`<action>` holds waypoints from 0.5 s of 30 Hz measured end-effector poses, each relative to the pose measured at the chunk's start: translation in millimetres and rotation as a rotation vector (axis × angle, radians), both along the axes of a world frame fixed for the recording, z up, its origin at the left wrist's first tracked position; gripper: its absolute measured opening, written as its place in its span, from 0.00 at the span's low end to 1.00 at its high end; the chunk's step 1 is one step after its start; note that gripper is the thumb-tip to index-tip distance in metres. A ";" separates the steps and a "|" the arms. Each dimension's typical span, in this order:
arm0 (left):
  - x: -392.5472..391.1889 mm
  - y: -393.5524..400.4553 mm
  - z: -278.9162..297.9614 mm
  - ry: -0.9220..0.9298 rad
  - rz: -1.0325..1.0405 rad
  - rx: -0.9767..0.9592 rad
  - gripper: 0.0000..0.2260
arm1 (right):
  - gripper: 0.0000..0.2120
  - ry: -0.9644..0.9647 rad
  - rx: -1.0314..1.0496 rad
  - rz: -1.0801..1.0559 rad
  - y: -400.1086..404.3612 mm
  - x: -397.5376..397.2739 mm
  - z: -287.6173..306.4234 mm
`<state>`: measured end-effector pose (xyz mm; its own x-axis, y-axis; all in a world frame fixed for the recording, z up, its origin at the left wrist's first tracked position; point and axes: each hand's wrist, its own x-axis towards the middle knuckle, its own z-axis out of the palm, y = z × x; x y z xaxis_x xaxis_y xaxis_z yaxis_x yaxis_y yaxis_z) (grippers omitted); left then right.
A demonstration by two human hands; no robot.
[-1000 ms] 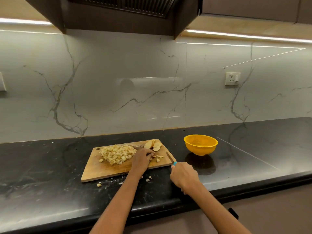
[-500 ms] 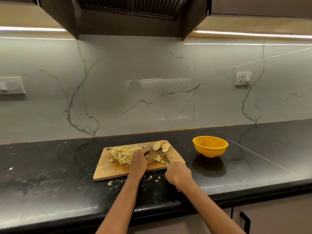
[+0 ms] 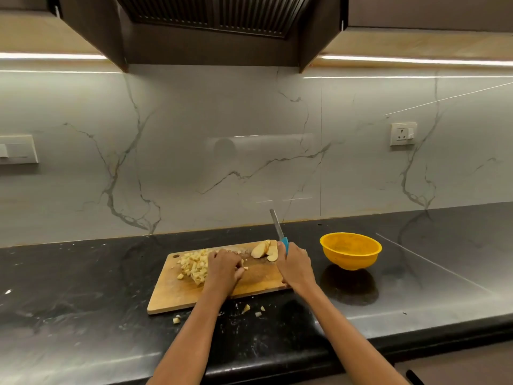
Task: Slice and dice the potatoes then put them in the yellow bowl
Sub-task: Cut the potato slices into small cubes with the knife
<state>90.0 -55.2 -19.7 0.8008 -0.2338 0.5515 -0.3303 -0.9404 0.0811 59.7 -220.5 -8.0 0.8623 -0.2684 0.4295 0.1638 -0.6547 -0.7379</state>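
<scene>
A wooden cutting board [image 3: 261, 279] lies on the black counter. A heap of diced potato [image 3: 194, 263] covers its left part, and a few potato slices [image 3: 263, 250] lie at its far right corner. My left hand [image 3: 223, 269] rests on the board beside the heap, fingers curled over some small pieces. My right hand [image 3: 295, 266] grips the blue handle of a knife [image 3: 278, 232] whose blade points up and away over the board. The yellow bowl [image 3: 350, 250] stands on the counter right of the board, and its inside looks empty.
A few potato bits [image 3: 245, 309] lie on the counter [image 3: 83, 301] in front of the board. A marble wall runs behind, with a socket [image 3: 403, 133] at the right and a switch plate [image 3: 16, 153] at the left. A dark hood hangs overhead.
My right hand has lifted the knife from low at the board's right edge to blade-up over the board. My left hand has swept loose pieces leftward toward the heap.
</scene>
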 end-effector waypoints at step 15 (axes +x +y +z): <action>30.5 -27.6 7.6 0.171 0.020 -0.128 0.09 | 0.20 -0.170 0.239 -0.074 -12.8 64.6 -5.1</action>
